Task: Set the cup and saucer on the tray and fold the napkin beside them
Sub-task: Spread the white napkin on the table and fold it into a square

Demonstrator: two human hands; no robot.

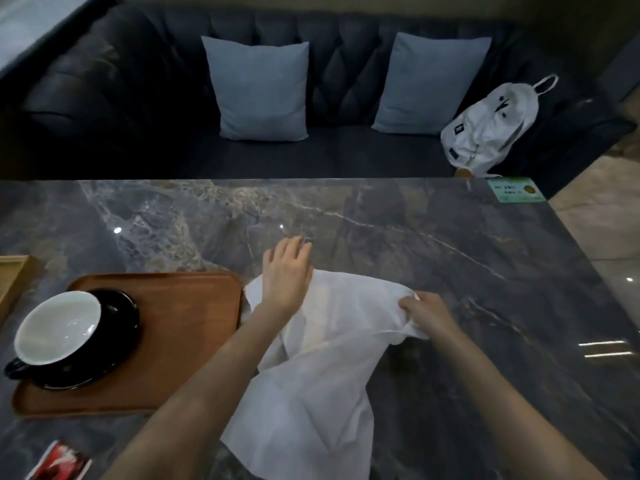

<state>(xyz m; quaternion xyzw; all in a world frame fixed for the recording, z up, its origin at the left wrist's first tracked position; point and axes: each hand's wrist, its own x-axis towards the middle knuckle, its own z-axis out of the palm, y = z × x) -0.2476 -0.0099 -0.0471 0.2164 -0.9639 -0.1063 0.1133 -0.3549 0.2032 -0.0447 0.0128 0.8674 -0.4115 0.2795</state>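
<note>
Far left: pale wooden frame edge, partly out of view. Wooden tray on the marble table; black saucer on it, bearing a black cup with white interior, handle toward the near left; this part of the task reads as done. Near edge, left: red-and-white packet. Centre: white napkin, unfolded and rumpled, just right of the tray, its near end trailing toward the person; folding is not yet finished. Left hand, fingers straight and spread, lying over the napkin's far edge. Right hand pinching a raised napkin edge. Far right corner of table: green card. Beyond: dark tufted sofa, two pale blue cushions, white backpack. Lighting dim.
</note>
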